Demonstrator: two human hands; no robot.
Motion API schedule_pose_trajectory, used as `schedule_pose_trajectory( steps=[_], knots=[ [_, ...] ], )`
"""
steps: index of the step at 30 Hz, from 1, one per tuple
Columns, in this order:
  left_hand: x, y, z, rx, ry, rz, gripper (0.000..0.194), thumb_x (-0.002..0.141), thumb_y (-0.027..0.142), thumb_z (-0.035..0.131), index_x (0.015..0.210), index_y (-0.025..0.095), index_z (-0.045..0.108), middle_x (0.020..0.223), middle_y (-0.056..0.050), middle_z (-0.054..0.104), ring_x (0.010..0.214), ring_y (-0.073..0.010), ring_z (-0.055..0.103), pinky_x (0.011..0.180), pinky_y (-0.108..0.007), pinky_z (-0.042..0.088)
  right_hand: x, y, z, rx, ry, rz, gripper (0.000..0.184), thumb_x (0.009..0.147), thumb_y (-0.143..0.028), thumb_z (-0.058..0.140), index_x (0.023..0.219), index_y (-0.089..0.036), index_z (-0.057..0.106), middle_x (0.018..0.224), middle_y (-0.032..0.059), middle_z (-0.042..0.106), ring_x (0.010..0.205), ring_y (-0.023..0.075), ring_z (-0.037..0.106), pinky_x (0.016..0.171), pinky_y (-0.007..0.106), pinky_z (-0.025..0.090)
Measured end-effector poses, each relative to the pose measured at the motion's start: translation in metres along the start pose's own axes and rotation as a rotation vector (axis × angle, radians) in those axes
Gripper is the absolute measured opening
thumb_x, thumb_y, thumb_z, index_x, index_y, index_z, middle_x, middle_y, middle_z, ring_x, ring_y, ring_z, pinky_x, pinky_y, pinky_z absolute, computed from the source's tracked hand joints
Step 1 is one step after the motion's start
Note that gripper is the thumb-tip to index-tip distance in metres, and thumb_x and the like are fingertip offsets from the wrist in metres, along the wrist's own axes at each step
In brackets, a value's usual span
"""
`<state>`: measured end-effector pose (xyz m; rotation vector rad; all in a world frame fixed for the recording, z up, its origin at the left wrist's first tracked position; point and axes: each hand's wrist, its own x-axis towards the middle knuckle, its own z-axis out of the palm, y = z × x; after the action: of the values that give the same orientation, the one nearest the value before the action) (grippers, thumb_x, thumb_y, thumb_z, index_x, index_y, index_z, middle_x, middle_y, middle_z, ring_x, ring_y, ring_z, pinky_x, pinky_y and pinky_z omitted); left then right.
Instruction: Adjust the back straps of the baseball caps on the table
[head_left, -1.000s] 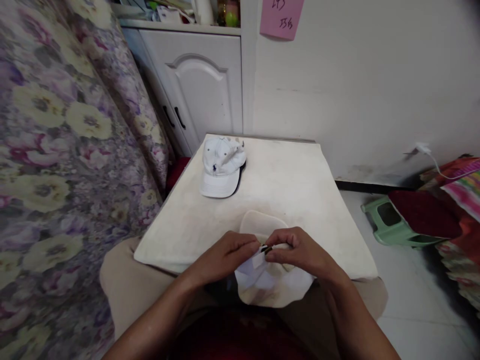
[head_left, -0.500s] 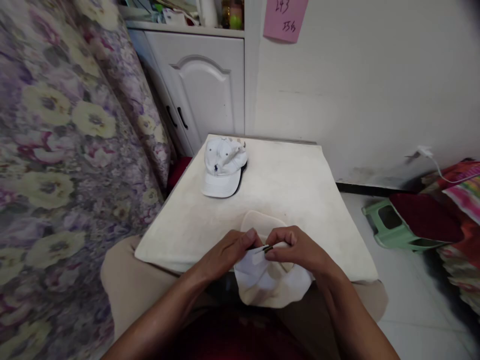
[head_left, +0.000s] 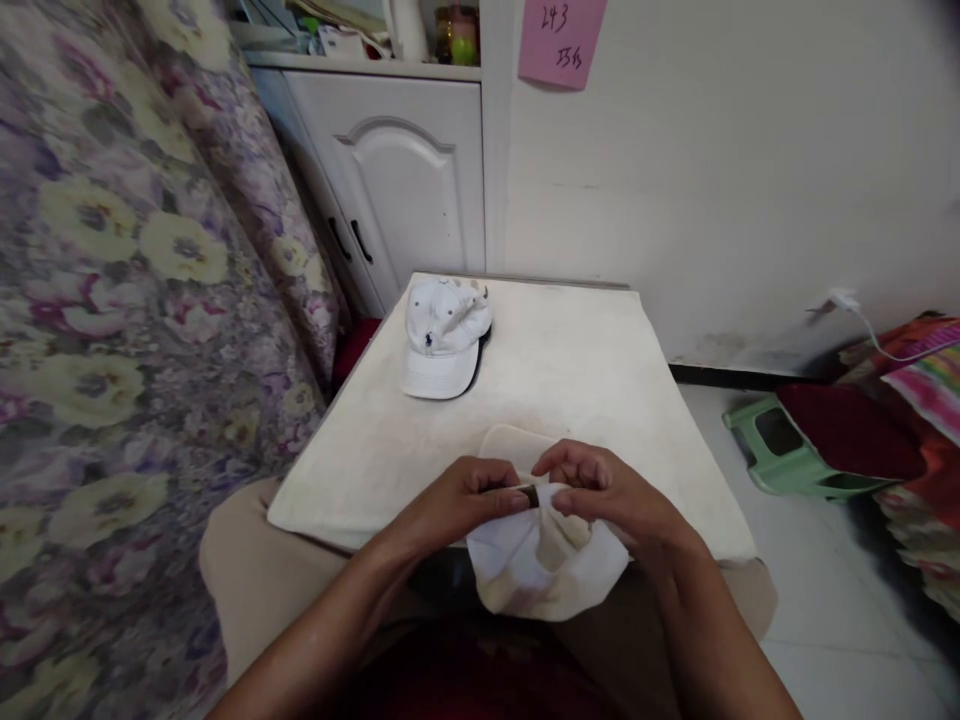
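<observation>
A cream baseball cap (head_left: 517, 570) lies over the near table edge, its brim pointing away from me and its back opening toward my hands. My left hand (head_left: 484, 495) is closed, pinching the cap's back strap beside a small dark metal-looking buckle (head_left: 532, 495). On the other side of the buckle, my right hand (head_left: 592, 485) has its thumb against the strap and its fingers curled above; part of its grip is hidden. Farther off on the table sits a white baseball cap (head_left: 442, 345) with a small dark emblem, brim toward me.
The cream-covered table (head_left: 570, 360) reaches toward a white cabinet (head_left: 405, 190) and wall. A floral curtain (head_left: 150, 350) hangs at left. At right are a green plastic stool (head_left: 765, 450) and a plugged-in white cable (head_left: 870, 325). A pink note (head_left: 559, 45) is on the wall.
My left thumb has come down over the strap beside the buckle. The right hand has shifted off the buckle, its fingers lifting and spreading somewhat. The white cap stays put.
</observation>
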<state>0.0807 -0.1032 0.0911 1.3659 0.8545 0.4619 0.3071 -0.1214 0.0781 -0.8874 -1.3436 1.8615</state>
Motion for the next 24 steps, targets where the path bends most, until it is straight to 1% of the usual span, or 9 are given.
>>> schedule_pose_trajectory(
  steps=[2,4,7,9,13,16,18,21,24],
  knots=[
    [0.000,0.001,-0.005,-0.053,-0.019,0.003,0.033,0.076,0.046,0.071,0.070,0.015,0.060,0.059,0.005,0.048,0.054,-0.0080,0.036,0.050,-0.021,0.025,-0.004,0.002,-0.008,0.036,-0.017,0.021,0.032,0.078,-0.033,0.079,0.101,-0.015,0.066,0.068,-0.0038,0.060,0.054,0.0067,0.049,0.050,0.018,0.038],
    [0.001,0.003,-0.009,-0.105,-0.041,0.006,0.032,0.074,0.044,0.073,0.070,0.014,0.062,0.060,0.004,0.051,0.054,-0.0081,0.039,0.050,-0.021,0.026,-0.007,0.005,-0.016,0.080,-0.041,0.037,0.030,0.076,-0.035,0.080,0.091,-0.013,0.066,0.066,-0.0024,0.062,0.053,0.0072,0.052,0.050,0.019,0.041],
    [0.001,0.011,-0.014,-0.171,-0.082,0.018,0.029,0.071,0.041,0.076,0.071,0.014,0.064,0.061,0.003,0.054,0.055,-0.0085,0.042,0.051,-0.021,0.029,-0.010,0.004,-0.023,0.154,-0.105,0.004,0.030,0.075,-0.037,0.081,0.079,-0.013,0.063,0.064,-0.0007,0.065,0.052,0.0080,0.056,0.052,0.019,0.045],
    [0.002,0.019,-0.016,-0.182,-0.108,0.035,0.029,0.070,0.040,0.077,0.071,0.013,0.065,0.061,0.003,0.055,0.055,-0.0086,0.043,0.052,-0.020,0.030,-0.012,-0.003,-0.024,0.176,-0.148,-0.022,0.030,0.077,-0.037,0.080,0.078,-0.013,0.062,0.063,0.0007,0.067,0.051,0.0090,0.059,0.051,0.020,0.047],
    [-0.001,0.041,-0.021,-0.201,-0.169,0.045,0.031,0.069,0.041,0.080,0.071,0.013,0.066,0.060,0.002,0.056,0.053,-0.0078,0.043,0.049,-0.019,0.029,-0.016,-0.027,-0.021,0.177,-0.139,-0.050,0.030,0.076,-0.038,0.080,0.083,-0.016,0.060,0.058,-0.0006,0.068,0.042,0.0099,0.058,0.041,0.018,0.044],
    [-0.005,0.057,-0.024,-0.243,-0.269,0.014,0.034,0.067,0.043,0.083,0.071,0.013,0.068,0.060,0.002,0.057,0.050,-0.0069,0.044,0.047,-0.018,0.031,-0.016,-0.046,-0.015,0.168,-0.092,-0.114,0.035,0.073,-0.041,0.082,0.085,-0.017,0.059,0.054,-0.0029,0.065,0.037,0.0085,0.054,0.036,0.016,0.040],
    [-0.007,0.064,-0.024,-0.289,-0.328,-0.012,0.036,0.064,0.044,0.085,0.075,0.013,0.071,0.062,0.000,0.059,0.051,-0.0081,0.048,0.048,-0.019,0.036,-0.013,-0.056,-0.011,0.176,-0.065,-0.163,0.037,0.072,-0.044,0.083,0.084,-0.018,0.059,0.051,-0.0048,0.062,0.034,0.0069,0.049,0.035,0.015,0.037],
    [-0.008,0.067,-0.021,-0.409,-0.379,-0.001,0.037,0.063,0.042,0.086,0.081,0.013,0.073,0.069,-0.003,0.065,0.054,-0.0115,0.056,0.050,-0.021,0.043,-0.006,-0.064,-0.004,0.220,-0.064,-0.199,0.037,0.072,-0.045,0.082,0.082,-0.019,0.058,0.050,-0.0067,0.059,0.031,0.0051,0.044,0.034,0.015,0.034],
    [-0.004,0.061,-0.016,-0.581,-0.385,0.066,0.033,0.066,0.035,0.086,0.084,0.012,0.072,0.072,-0.005,0.067,0.057,-0.0121,0.060,0.052,-0.019,0.046,0.001,-0.064,-0.001,0.303,-0.071,-0.216,0.036,0.072,-0.043,0.083,0.083,-0.019,0.059,0.053,-0.0059,0.060,0.033,0.0047,0.043,0.034,0.015,0.031]
  ],
)
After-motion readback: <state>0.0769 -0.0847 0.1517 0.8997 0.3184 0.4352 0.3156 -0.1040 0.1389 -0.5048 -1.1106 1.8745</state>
